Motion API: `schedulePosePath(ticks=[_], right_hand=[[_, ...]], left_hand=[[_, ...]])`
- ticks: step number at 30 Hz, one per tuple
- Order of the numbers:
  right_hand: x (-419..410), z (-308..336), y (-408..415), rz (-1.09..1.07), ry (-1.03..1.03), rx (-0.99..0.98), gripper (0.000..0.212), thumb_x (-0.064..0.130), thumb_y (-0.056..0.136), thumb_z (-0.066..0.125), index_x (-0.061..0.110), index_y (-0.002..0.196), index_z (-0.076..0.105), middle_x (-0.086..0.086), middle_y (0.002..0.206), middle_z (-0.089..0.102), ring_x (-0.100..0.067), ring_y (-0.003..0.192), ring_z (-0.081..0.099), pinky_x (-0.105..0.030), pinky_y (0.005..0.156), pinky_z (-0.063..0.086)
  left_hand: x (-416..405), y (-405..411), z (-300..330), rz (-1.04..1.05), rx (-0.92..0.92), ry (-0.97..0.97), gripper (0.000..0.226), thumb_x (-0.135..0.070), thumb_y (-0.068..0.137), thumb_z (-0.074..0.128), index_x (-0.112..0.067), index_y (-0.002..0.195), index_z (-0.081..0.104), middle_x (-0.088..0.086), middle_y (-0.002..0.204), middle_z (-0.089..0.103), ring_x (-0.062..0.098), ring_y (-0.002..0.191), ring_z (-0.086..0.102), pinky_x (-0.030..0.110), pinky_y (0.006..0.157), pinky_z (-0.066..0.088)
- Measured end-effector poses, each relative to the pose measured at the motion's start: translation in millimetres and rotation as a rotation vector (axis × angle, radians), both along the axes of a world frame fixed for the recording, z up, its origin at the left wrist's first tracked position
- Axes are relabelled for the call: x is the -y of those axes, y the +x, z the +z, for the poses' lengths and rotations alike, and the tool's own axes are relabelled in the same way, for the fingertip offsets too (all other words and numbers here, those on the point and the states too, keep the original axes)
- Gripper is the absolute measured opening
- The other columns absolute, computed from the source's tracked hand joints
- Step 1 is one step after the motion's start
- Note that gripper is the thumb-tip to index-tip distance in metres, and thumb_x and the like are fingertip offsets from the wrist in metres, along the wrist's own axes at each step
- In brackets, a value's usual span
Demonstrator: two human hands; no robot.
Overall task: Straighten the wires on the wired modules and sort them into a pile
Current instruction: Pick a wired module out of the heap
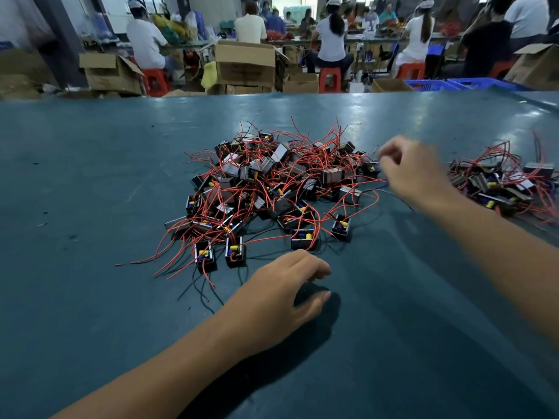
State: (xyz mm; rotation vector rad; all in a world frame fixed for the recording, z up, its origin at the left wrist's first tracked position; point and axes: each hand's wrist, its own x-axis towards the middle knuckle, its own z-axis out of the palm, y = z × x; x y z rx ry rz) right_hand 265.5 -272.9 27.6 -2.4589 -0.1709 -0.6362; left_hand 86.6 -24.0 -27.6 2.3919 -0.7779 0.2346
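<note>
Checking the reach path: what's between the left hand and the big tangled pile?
Head view: only bare green table separates the left hand from the tangled pile; the nearest module sits just beyond the fingers, untouched.

One head-worn, wide-angle view looks forward and down over the teal surface (90,176) from its near side. Both forearms enter from the bottom edge, so the camera sits close above them. The tangled heap of wired modules (266,189) lies mid-frame, at arm's reach. Beyond the far edge of the surface, the view takes in cardboard boxes (245,65) and seated workers, farther off.
</note>
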Motion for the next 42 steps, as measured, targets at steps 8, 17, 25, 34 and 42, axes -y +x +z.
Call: schedulePosePath(ticks=[8,17,25,34,42], right_hand=[[-20,-43,-64,0.272,-0.276,-0.342,0.047,0.056,0.082,0.063,0.037,0.125,0.058,0.011,0.091,0.071,-0.013,0.084,0.063,-0.036,0.08,0.054],[-18,-35,-91,0.23,-0.409,-0.37,0.049,0.067,0.076,0.068,0.035,0.101,0.041,0.01,0.087,0.059,-0.018,0.08,0.056,-0.034,0.069,0.048],[-33,-32,-166,0.833,-0.494,-0.327,0.042,0.034,0.089,0.059,0.038,0.126,0.04,0.016,0.114,0.049,-0.002,0.105,0.048,-0.022,0.094,0.041],[-25,-14,-134,0.853,-0.348,-0.476,0.056,-0.001,0.09,0.055,0.032,0.135,0.048,0.021,0.126,0.059,0.01,0.116,0.052,-0.01,0.101,0.036],[-71,-21,-81,0.491,-0.395,-0.343,0.034,0.047,0.092,0.063,0.029,0.121,0.062,0.015,0.076,0.062,-0.002,0.072,0.057,-0.025,0.065,0.04]], left_hand=[[2,3,1,-0.01,0.011,0.025,0.022,-0.033,0.096,0.063,-0.021,0.115,0.061,-0.014,0.108,0.057,0.0,0.099,0.052,0.019,0.086,0.044],[-5,5,4,0.03,0.039,0.002,0.019,-0.028,0.094,0.067,-0.018,0.11,0.064,-0.011,0.102,0.06,0.003,0.09,0.053,0.018,0.081,0.044],[-7,7,16,0.152,0.283,-0.094,0.008,-0.004,0.092,0.066,-0.007,0.099,0.068,-0.002,0.091,0.061,0.01,0.083,0.055,0.02,0.076,0.045],[-22,12,22,0.068,0.248,0.039,0.016,-0.011,0.093,0.062,-0.011,0.107,0.067,-0.006,0.102,0.06,0.01,0.094,0.052,0.025,0.084,0.045],[-17,13,12,-0.14,0.101,0.269,0.026,-0.046,0.094,0.061,-0.026,0.108,0.069,-0.01,0.092,0.066,0.011,0.093,0.052,0.033,0.086,0.036]])
